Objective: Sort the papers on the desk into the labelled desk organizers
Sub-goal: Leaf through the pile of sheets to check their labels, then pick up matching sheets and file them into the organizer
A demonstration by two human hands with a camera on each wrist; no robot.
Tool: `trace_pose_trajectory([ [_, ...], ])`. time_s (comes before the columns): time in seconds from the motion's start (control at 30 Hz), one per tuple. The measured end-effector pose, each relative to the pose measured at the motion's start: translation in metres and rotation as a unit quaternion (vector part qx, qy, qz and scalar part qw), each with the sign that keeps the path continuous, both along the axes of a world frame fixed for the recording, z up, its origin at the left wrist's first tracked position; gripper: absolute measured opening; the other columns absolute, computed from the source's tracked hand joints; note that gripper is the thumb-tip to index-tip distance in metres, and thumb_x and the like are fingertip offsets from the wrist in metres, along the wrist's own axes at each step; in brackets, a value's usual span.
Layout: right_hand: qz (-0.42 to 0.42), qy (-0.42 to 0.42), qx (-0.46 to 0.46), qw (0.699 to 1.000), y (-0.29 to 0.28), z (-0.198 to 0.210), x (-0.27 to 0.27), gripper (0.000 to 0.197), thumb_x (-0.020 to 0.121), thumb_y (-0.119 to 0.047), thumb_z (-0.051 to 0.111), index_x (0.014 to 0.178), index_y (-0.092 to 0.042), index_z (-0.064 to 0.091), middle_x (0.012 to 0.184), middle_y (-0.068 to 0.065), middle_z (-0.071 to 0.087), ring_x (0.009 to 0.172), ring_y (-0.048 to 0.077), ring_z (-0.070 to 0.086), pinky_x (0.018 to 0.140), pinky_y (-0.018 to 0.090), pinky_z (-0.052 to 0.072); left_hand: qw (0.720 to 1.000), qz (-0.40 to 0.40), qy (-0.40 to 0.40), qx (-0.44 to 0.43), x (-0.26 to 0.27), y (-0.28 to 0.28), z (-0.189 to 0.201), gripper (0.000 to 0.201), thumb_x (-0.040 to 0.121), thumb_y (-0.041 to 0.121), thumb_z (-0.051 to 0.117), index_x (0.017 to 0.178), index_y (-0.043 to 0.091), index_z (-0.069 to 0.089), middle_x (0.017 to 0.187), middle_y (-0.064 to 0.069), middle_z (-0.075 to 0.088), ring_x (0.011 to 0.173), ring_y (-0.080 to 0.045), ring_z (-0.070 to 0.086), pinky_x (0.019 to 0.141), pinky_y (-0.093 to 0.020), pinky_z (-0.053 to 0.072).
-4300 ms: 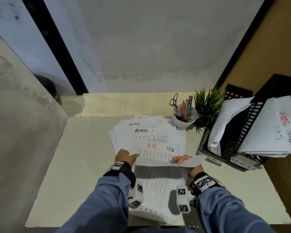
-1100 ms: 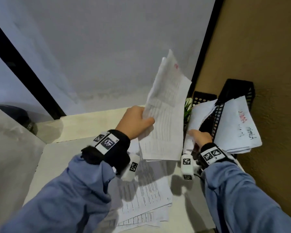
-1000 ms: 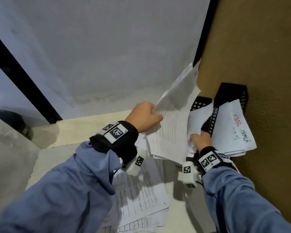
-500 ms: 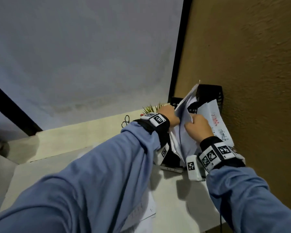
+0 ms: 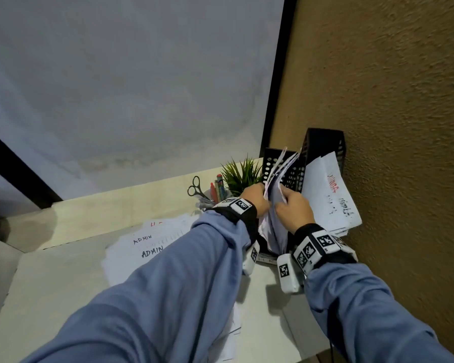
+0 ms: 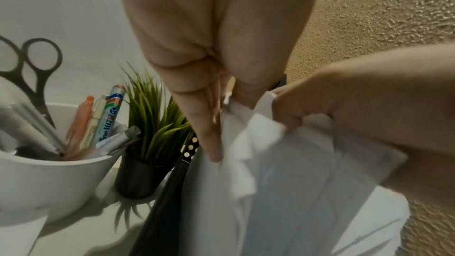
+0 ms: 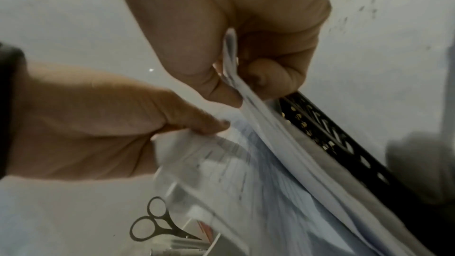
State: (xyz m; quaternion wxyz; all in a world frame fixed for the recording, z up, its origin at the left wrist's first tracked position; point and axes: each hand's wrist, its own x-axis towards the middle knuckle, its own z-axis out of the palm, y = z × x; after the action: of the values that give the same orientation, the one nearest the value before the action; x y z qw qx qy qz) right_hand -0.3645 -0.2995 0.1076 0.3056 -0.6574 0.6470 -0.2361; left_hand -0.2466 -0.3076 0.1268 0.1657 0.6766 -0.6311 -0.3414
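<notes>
Both hands meet at the black organizer (image 5: 294,176) standing at about two o'clock on the desk (image 5: 63,279), hard against the brown wall (image 5: 404,127). The left hand (image 5: 254,199) pinches the near edge of a sheaf of papers (image 5: 275,184) between thumb and fingers; the right hand (image 5: 295,210) has its thumb and curled fingers clamped on sheets of the same sheaf — the papers stand on edge in the organizer's nearer slot, their tops fanned apart. In the slot at three o'clock from the hands, more sheets (image 5: 330,197) lean outward, red and black writing on the front one. Just beside the left hand, at nine o'clock from it, sit a small green plant (image 5: 240,175) and a white cup (image 6: 49,182) holding scissors (image 5: 194,187) and pens (image 5: 218,189). A loose pile of sheets (image 5: 147,247) marked ADMIN lies flat in the middle of the desk — partly hidden under the left blue sleeve (image 5: 168,297).
</notes>
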Motion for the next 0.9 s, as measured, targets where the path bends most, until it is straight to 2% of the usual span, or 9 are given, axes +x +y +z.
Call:
trace_pose_trajectory([
  [0.07,0.023,0.014,-0.001,1.000,0.000,0.002,0.003,0.046,0.090,-0.016,0.050,0.136,-0.020,0.048,0.130,0.010,0.059,0.118,0.030,0.053,0.093,0.030,0.042,0.999,0.013,0.036,-0.005,0.007,0.011,-0.003,0.033,0.094,0.029,0.051,0.109,0.001,0.060,0.097,-0.019,0.065,0.089,-0.033,0.062,0.080,-0.038,0.050],
  [0.13,0.053,0.031,0.002,0.998,0.004,0.002,0.006,0.041,0.089,-0.019,0.052,0.130,-0.020,0.054,0.112,0.011,0.066,0.104,0.028,0.059,0.082,0.027,0.043,0.994,0.044,0.101,-0.019,0.020,0.026,-0.006,0.038,0.096,0.039,0.045,0.107,0.006,0.062,0.096,-0.016,0.068,0.088,-0.031,0.065,0.082,-0.040,0.054],
  [0.2,0.045,0.027,-0.021,0.998,0.010,0.004,0.009,0.038,0.088,-0.022,0.056,0.125,-0.020,0.058,0.088,0.004,0.063,0.085,0.023,0.058,0.074,0.026,0.041,0.979,0.095,0.179,-0.032,0.039,0.044,-0.011,0.031,0.097,0.037,0.046,0.106,0.012,0.061,0.098,-0.010,0.068,0.088,-0.025,0.067,0.083,-0.040,0.055],
  [0.27,0.009,-0.006,-0.066,0.998,0.021,0.008,0.017,0.036,0.087,-0.029,0.058,0.122,-0.021,0.059,0.082,0.001,0.058,0.080,0.020,0.057,0.073,0.026,0.043,0.963,0.168,0.204,-0.043,0.071,0.065,-0.028,0.016,0.095,0.026,0.051,0.097,0.015,0.062,0.095,-0.009,0.068,0.087,-0.025,0.067,0.081,-0.039,0.057],
  [0.37,0.031,-0.090,-0.127,0.987,0.053,0.014,0.042,0.018,0.088,-0.031,0.059,0.102,-0.022,0.065,0.066,-0.005,0.055,0.063,0.011,0.052,0.060,0.026,0.042,0.953,0.278,0.118,-0.028,0.129,0.097,-0.067,0.007,0.085,0.016,0.055,0.080,0.017,0.061,0.089,-0.011,0.070,0.087,-0.030,0.068,0.081,-0.040,0.056],
  [0.47,0.131,-0.080,-0.116,0.981,0.089,-0.010,0.076,0.011,0.089,-0.028,0.058,0.086,-0.020,0.064,0.056,-0.007,0.049,0.054,0.011,0.046,0.054,0.031,0.041,0.937,0.340,-0.006,0.073,0.178,0.134,-0.105,0.021,0.085,0.017,0.057,0.104,0.008,0.059,0.113,-0.013,0.062,0.107,-0.031,0.058,0.089,-0.031,0.044],
  [0.6,0.178,-0.020,0.043,0.983,0.119,-0.072,0.104,0.017,0.089,-0.028,0.056,0.103,-0.019,0.062,0.073,-0.006,0.054,0.067,0.012,0.052,0.069,0.031,0.047,0.883,0.422,-0.078,0.193,0.206,0.184,-0.135,0.054,0.085,0.027,0.061,0.126,0.001,0.040,0.132,-0.018,0.042,0.121,-0.037,0.044,0.098,-0.042,0.042],
  [0.73,0.145,-0.020,0.188,0.971,0.132,-0.110,0.116,0.045,0.089,-0.020,0.058,0.131,-0.009,0.049,0.125,0.007,0.053,0.113,0.017,0.053,0.088,0.017,0.035,0.850,0.490,-0.036,0.190,0.213,0.215,-0.152,0.061,0.080,0.024,0.066,0.127,-0.001,0.037,0.130,-0.020,0.042,0.117,-0.038,0.046,0.095,-0.045,0.045],
  [0.9,0.125,0.007,0.224,0.966,0.133,-0.122,0.125,0.042,0.084,-0.010,0.059,0.121,0.009,0.052,0.119,0.021,0.059,0.113,0.034,0.055,0.089,0.028,0.043,0.850,0.517,0.009,0.102,0.224,0.229,-0.156,0.042,0.079,0.012,0.067,0.118,0.001,0.053,0.116,-0.019,0.060,0.103,-0.035,0.059,0.082,-0.034,0.046],
])
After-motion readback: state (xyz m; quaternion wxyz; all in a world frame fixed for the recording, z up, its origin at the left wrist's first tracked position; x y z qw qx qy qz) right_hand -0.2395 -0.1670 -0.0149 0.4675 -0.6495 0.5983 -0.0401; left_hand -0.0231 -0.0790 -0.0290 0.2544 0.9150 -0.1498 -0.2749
